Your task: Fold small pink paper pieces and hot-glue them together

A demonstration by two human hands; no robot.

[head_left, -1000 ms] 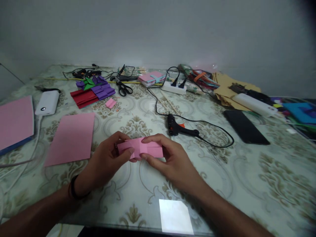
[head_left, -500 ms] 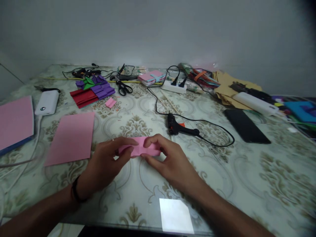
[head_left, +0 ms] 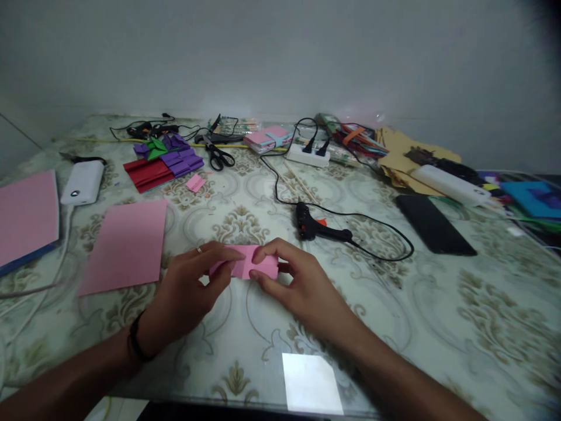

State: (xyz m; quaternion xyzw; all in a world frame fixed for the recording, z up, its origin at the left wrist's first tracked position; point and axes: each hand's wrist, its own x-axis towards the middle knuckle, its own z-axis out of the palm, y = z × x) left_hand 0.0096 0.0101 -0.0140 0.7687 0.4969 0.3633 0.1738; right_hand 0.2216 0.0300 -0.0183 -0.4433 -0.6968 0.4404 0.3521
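A small folded piece of pink paper (head_left: 245,268) is held between both hands just above the patterned tabletop, with a crease running down its middle. My left hand (head_left: 193,280) pinches its left end between thumb and fingers. On the right end, my right hand (head_left: 300,279) grips it the same way, thumb below and index finger on top. The fingers cover both ends of the paper. To the left lies a larger flat pink sheet (head_left: 127,248). Beyond my right hand rests a black glue gun (head_left: 322,227) with its cord.
Scissors (head_left: 214,155), red folded paper (head_left: 149,174) and purple folded paper (head_left: 183,161) lie at the back left. A white power strip (head_left: 307,156) stands at the back. A black phone (head_left: 433,225) lies right, and a white power bank (head_left: 83,182) left.
The pink paper looks slightly shorter at its right end and shows its middle crease more clearly. Both hands have barely moved and keep their hold.
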